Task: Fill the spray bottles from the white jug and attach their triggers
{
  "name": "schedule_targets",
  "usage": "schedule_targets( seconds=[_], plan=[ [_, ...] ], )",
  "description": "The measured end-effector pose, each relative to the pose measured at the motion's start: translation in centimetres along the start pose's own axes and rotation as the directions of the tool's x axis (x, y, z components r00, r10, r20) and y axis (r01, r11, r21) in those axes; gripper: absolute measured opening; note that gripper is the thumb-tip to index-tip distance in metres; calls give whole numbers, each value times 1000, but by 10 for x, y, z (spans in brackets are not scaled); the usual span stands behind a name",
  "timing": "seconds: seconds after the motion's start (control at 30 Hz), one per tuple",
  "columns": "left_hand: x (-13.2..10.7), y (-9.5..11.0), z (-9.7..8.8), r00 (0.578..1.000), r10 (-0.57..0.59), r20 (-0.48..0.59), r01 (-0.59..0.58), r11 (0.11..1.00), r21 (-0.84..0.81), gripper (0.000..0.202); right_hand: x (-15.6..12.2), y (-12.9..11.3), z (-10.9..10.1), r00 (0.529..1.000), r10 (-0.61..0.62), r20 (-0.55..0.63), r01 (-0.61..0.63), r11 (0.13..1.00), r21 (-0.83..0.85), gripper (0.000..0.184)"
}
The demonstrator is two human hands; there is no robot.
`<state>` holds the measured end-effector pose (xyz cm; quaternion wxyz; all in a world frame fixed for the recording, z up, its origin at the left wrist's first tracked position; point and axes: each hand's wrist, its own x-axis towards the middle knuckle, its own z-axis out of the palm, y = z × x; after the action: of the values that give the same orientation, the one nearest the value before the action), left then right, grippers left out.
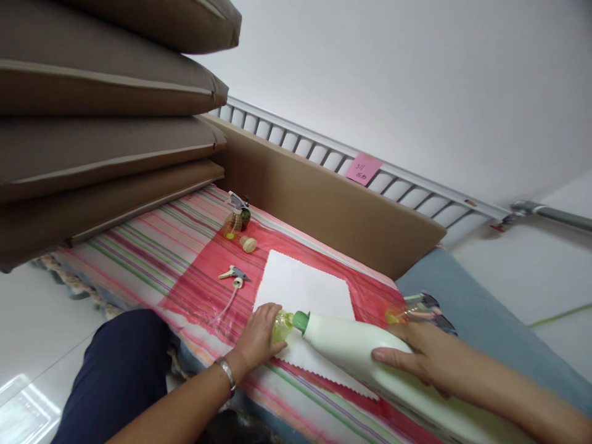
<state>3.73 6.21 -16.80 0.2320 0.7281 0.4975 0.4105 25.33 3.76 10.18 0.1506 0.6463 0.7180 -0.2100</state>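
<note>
My left hand (257,338) is wrapped round a small clear bottle (281,327) with a yellowish tint, tipped on its side above a white scallop-edged sheet (308,282). My right hand (428,348) grips a large pale green bottle (354,345), tilted nearly flat. Its green spout (300,321) meets the small bottle's mouth; whether liquid runs between them cannot be made out. Left of the sheet lies a detached trigger spray head (237,275) with its thin tube. Partly behind my right hand is another clear bottle (409,311) with a grey trigger.
Red translucent plastic (194,283) covers part of a striped cloth (134,250). Spray bottles (234,222) and a beige knob-like piece (248,244) sit at the back left. Brown cushions (111,145) are stacked at left. A brown board (314,188) and railing line the back.
</note>
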Motion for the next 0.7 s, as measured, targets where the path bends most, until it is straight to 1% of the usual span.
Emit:
schedule_targets(
  seconds=[0.2, 0.4, 0.7],
  plan=[
    [0, 0, 1, 1000, -4, -4, 4, 1000, 2, 75, 4, 2, 1, 999, 27, 24, -27, 1000, -7, 38],
    [0, -1, 1, 1000, -7, -1, 7, 1000, 1, 75, 3, 9, 3, 1000, -2, 7, 2, 1000, 26, 37],
    [-1, -2, 2, 1000, -8, -5, 8, 1000, -17, 75, 3, 1, 0, 998, 13, -59, -12, 1000, 18, 34]
  ],
)
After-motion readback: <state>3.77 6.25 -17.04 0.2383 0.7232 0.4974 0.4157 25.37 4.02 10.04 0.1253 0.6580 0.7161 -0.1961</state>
